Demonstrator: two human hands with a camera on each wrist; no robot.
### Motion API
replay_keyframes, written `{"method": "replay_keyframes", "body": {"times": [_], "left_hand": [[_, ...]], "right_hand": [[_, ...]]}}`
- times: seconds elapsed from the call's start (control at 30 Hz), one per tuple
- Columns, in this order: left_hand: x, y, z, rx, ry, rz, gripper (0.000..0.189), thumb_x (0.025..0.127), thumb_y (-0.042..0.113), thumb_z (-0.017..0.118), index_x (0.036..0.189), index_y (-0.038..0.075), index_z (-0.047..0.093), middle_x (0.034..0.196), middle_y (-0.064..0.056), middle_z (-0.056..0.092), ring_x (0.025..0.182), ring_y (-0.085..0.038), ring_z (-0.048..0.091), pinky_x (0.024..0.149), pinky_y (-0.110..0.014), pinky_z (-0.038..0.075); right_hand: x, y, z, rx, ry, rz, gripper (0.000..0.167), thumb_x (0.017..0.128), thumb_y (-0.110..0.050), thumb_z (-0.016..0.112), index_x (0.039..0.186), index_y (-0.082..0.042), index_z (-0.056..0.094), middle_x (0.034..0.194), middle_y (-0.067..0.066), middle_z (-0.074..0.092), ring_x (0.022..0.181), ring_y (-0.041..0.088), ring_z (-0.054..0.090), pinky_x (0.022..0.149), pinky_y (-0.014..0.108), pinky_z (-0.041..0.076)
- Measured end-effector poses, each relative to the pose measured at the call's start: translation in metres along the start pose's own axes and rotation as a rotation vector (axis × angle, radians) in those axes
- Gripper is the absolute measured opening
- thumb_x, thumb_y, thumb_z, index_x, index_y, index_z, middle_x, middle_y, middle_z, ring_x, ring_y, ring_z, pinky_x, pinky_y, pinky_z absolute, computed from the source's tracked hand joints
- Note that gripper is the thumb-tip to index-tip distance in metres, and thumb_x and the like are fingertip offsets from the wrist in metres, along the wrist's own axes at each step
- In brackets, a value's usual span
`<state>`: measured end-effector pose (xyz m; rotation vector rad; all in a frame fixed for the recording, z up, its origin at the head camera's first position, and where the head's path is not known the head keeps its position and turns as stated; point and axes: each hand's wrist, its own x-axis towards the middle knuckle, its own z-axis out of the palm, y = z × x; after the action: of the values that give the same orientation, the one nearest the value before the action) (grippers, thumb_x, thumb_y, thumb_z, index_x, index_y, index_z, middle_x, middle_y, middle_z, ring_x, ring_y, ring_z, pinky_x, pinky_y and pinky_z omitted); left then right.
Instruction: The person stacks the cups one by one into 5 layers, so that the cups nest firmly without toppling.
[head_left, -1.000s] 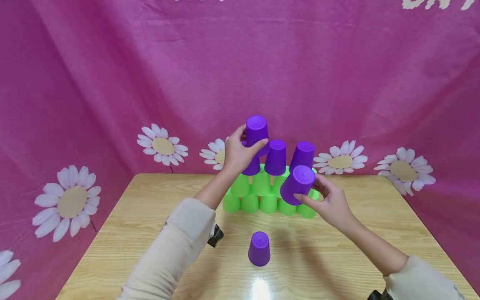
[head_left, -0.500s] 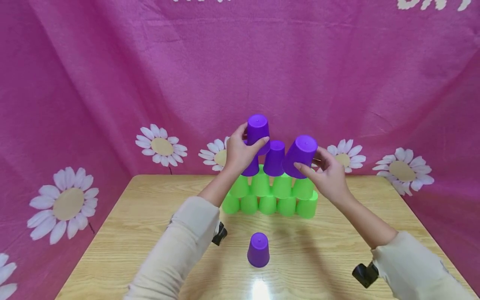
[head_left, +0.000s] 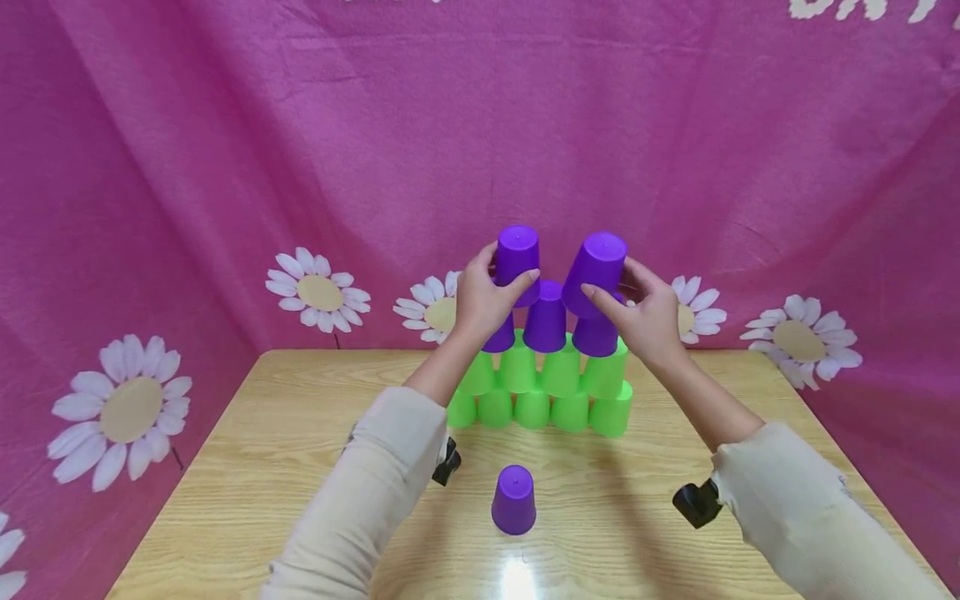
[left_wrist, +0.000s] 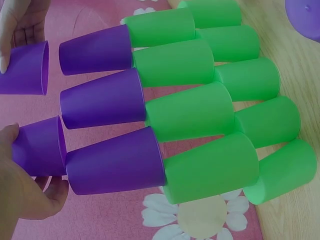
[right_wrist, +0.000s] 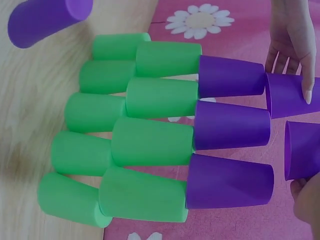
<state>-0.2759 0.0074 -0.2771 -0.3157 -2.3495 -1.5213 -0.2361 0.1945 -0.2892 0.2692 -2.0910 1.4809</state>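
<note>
My left hand (head_left: 480, 302) grips an upside-down purple cup (head_left: 517, 258), fingers and thumb around its sides. This cup sits at the top of the row of three purple cups (head_left: 545, 323), over the left and middle ones. My right hand (head_left: 649, 321) holds a second upside-down purple cup (head_left: 598, 267), slightly tilted, above the row's right side. In the right wrist view, a gap shows between that held cup (right_wrist: 304, 150) and the purple row (right_wrist: 232, 124). Below the purple row stand two rows of upside-down green cups (head_left: 561, 372), several in each.
A single purple cup (head_left: 514, 502) stands upside down on the wooden table (head_left: 300, 467), nearer me than the stack. Behind the table hangs a pink cloth (head_left: 420, 125) with white daisies. Black wrist cameras (head_left: 697, 503) stick out beside the sleeves.
My right hand has raised its purple cup from in front of the green cups to above the purple row's right side. The left hand has stayed nearly still with its cup.
</note>
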Motion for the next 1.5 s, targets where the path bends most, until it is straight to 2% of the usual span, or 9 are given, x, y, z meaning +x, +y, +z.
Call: {"method": "replay_keyframes", "body": {"times": [0.13,0.23,0.37,0.47,0.63,1.03,1.5], "left_hand": [[0.001,0.0,0.0,0.0,-0.003,0.001,0.057,0.081,0.027,0.071,0.129,0.005,0.05,0.113,-0.015,0.064,0.104,-0.026,0.062,0.09,-0.036,0.051],[0.001,0.0,0.001,0.004,-0.006,-0.001,0.056,0.081,0.027,0.071,0.129,0.006,0.05,0.114,-0.014,0.064,0.104,-0.025,0.062,0.09,-0.037,0.052],[0.003,0.001,0.003,0.016,-0.004,-0.007,0.057,0.081,0.027,0.07,0.13,0.006,0.049,0.114,-0.014,0.063,0.104,-0.025,0.062,0.091,-0.037,0.051],[0.004,0.001,0.004,0.026,0.003,-0.009,0.058,0.081,0.028,0.071,0.13,0.006,0.049,0.115,-0.014,0.064,0.105,-0.026,0.062,0.091,-0.037,0.051],[0.005,0.002,0.005,0.046,0.008,-0.017,0.059,0.081,0.029,0.071,0.131,0.006,0.049,0.115,-0.014,0.064,0.105,-0.025,0.062,0.091,-0.037,0.051],[0.007,0.001,0.007,0.054,0.047,-0.021,0.061,0.081,0.029,0.071,0.132,0.005,0.046,0.117,-0.014,0.063,0.105,-0.026,0.062,0.091,-0.037,0.051],[0.009,-0.001,0.008,0.092,0.026,-0.034,0.062,0.083,0.031,0.069,0.135,0.006,0.043,0.121,-0.014,0.061,0.108,-0.026,0.061,0.093,-0.039,0.05]], "right_hand": [[0.007,-0.002,0.003,-0.053,-0.022,0.017,0.046,0.082,-0.011,0.069,0.124,-0.001,0.057,0.109,0.021,0.065,0.087,-0.004,0.057,0.081,0.013,0.049],[0.013,-0.001,0.005,-0.089,-0.038,0.031,0.046,0.082,-0.015,0.069,0.125,-0.003,0.056,0.11,0.021,0.065,0.091,0.006,0.06,0.085,0.021,0.051],[0.019,0.0,0.007,-0.112,-0.058,0.059,0.048,0.083,-0.017,0.069,0.126,-0.002,0.055,0.112,0.022,0.064,0.101,0.026,0.062,0.092,0.035,0.051],[0.023,0.001,0.008,-0.118,-0.071,0.085,0.05,0.083,-0.018,0.069,0.128,-0.001,0.053,0.114,0.024,0.063,0.105,0.031,0.061,0.094,0.04,0.049],[0.027,0.003,0.008,-0.136,-0.086,0.126,0.053,0.084,-0.021,0.068,0.13,-0.001,0.051,0.116,0.024,0.061,0.104,0.032,0.06,0.094,0.041,0.049],[0.032,0.006,0.011,-0.149,-0.095,0.159,0.056,0.083,-0.021,0.068,0.13,0.002,0.049,0.119,0.025,0.06,0.109,0.035,0.059,0.096,0.041,0.048],[0.034,0.003,0.012,-0.116,-0.115,0.187,0.057,0.084,-0.018,0.067,0.133,0.003,0.045,0.124,0.026,0.056,0.113,0.035,0.057,0.098,0.042,0.046]]}}
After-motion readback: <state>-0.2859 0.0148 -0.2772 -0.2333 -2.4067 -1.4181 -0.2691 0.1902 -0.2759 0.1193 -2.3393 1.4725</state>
